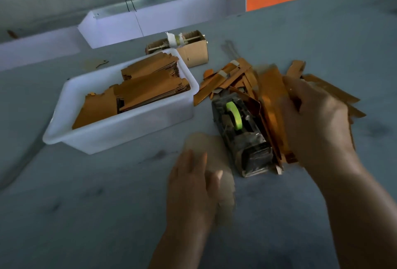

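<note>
**A strip is being picked from the pile for taping**

The white tub (pixel 129 133) of folded orange pieces is set left of the middle of the bench (pixel 86 215). The left hand (pixel 191 185) is blurred beside the tape dispenser (pixel 242 135), and whether it holds anything cannot be told. The orange strips (pixel 227 77) are heaped right of the dispenser, and the right hand (pixel 318 122) is curled onto them. Next, one strip is judged to need lifting clear of the dispenser. Open room is offered along the near edge.
</note>
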The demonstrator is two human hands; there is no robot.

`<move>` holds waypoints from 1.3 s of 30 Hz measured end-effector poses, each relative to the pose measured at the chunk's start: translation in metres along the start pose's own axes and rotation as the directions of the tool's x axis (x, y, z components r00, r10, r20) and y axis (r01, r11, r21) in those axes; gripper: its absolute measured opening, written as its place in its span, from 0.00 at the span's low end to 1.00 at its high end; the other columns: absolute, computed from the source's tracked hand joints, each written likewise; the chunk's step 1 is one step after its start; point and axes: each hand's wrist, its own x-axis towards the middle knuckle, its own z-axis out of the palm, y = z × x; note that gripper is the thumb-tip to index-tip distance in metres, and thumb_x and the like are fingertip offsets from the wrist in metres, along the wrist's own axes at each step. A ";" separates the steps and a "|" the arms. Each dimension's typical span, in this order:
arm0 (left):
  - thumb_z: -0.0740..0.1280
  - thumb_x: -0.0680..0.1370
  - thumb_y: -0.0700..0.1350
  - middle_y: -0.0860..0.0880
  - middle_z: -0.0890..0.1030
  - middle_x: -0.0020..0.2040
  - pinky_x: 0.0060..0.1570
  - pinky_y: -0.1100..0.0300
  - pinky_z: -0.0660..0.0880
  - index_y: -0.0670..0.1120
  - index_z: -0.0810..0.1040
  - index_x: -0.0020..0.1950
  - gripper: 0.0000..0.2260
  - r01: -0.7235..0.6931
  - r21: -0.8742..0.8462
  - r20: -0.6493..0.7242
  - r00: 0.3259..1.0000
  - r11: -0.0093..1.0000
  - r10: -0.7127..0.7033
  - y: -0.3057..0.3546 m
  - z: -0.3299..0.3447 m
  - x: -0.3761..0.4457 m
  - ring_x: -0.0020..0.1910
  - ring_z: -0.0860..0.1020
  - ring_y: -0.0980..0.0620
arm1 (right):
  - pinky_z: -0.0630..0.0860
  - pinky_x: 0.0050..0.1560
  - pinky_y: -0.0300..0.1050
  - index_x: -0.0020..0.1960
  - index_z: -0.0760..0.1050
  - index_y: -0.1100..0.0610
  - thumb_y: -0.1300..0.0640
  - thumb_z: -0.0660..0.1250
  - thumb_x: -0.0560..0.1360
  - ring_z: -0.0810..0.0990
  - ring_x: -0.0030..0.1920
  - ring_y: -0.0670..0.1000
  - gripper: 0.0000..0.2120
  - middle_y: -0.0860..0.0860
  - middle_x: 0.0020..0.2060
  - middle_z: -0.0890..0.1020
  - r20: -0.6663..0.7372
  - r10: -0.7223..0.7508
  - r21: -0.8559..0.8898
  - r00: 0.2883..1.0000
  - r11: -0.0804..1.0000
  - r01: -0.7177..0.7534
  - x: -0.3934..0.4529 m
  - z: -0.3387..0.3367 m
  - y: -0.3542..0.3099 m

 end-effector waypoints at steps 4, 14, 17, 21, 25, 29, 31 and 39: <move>0.61 0.79 0.55 0.47 0.54 0.79 0.71 0.62 0.51 0.51 0.63 0.75 0.25 0.026 -0.041 -0.045 0.999 0.999 -0.028 0.002 0.006 -0.002 0.76 0.54 0.51 | 0.68 0.56 0.52 0.68 0.69 0.57 0.55 0.62 0.78 0.68 0.63 0.61 0.19 0.58 0.64 0.72 0.077 0.165 -0.195 0.983 0.970 -0.148 0.009 0.005 0.009; 0.78 0.67 0.43 0.50 0.79 0.41 0.41 0.58 0.69 0.48 0.74 0.56 0.21 0.314 -0.495 0.011 0.935 0.810 -0.356 -0.028 -0.017 0.020 0.43 0.78 0.50 | 0.76 0.52 0.49 0.54 0.80 0.60 0.62 0.66 0.75 0.77 0.53 0.55 0.09 0.53 0.53 0.79 -0.034 -0.076 0.190 0.997 0.978 0.081 -0.044 0.008 -0.013; 0.76 0.69 0.42 0.48 0.83 0.35 0.35 0.57 0.72 0.47 0.81 0.42 0.07 0.287 -0.652 0.007 0.928 0.702 -0.373 -0.036 -0.016 0.017 0.37 0.80 0.50 | 0.76 0.49 0.41 0.53 0.80 0.59 0.64 0.66 0.75 0.78 0.51 0.51 0.08 0.51 0.52 0.80 -0.027 -0.068 0.221 0.997 0.973 0.072 -0.050 0.005 -0.013; 0.74 0.72 0.44 0.54 0.85 0.35 0.41 0.57 0.76 0.52 0.84 0.37 0.05 0.190 -0.699 -0.054 0.947 0.689 -0.316 -0.036 -0.026 0.013 0.37 0.82 0.56 | 0.70 0.43 0.23 0.52 0.80 0.56 0.62 0.65 0.75 0.75 0.43 0.40 0.08 0.44 0.48 0.77 -0.014 -0.033 0.267 0.999 0.963 0.035 -0.057 0.002 -0.010; 0.70 0.76 0.48 0.63 0.83 0.36 0.37 0.71 0.72 0.55 0.84 0.44 0.03 0.048 -0.662 -0.229 0.937 0.748 -0.262 -0.026 -0.037 0.005 0.37 0.79 0.68 | 0.72 0.40 0.30 0.52 0.80 0.59 0.62 0.65 0.76 0.77 0.43 0.43 0.07 0.49 0.48 0.79 -0.060 -0.078 0.232 0.995 0.969 0.090 -0.067 0.003 -0.017; 0.70 0.74 0.46 0.51 0.85 0.40 0.47 0.57 0.76 0.50 0.85 0.42 0.04 0.085 -0.877 -0.043 0.966 0.473 -0.253 -0.012 -0.048 -0.004 0.41 0.80 0.56 | 0.75 0.37 0.30 0.52 0.78 0.50 0.48 0.61 0.76 0.79 0.41 0.42 0.10 0.42 0.43 0.80 0.087 -0.043 0.367 0.995 0.930 0.008 -0.076 0.002 -0.032; 0.70 0.70 0.47 0.46 0.84 0.40 0.51 0.50 0.74 0.46 0.84 0.40 0.06 0.136 -0.928 0.073 0.979 0.347 -0.188 -0.005 -0.050 -0.009 0.40 0.80 0.51 | 0.72 0.39 0.24 0.51 0.74 0.43 0.40 0.59 0.71 0.77 0.45 0.35 0.13 0.37 0.42 0.78 0.239 0.011 0.451 0.971 0.884 -0.121 -0.079 0.003 -0.037; 0.76 0.66 0.48 0.42 0.85 0.43 0.50 0.50 0.76 0.44 0.84 0.43 0.10 0.177 -0.928 0.162 0.984 0.327 -0.075 0.003 -0.048 -0.015 0.42 0.83 0.48 | 0.77 0.37 0.34 0.45 0.74 0.39 0.50 0.69 0.67 0.79 0.43 0.36 0.10 0.37 0.39 0.81 0.393 0.097 0.553 0.915 0.770 -0.319 -0.075 0.000 -0.027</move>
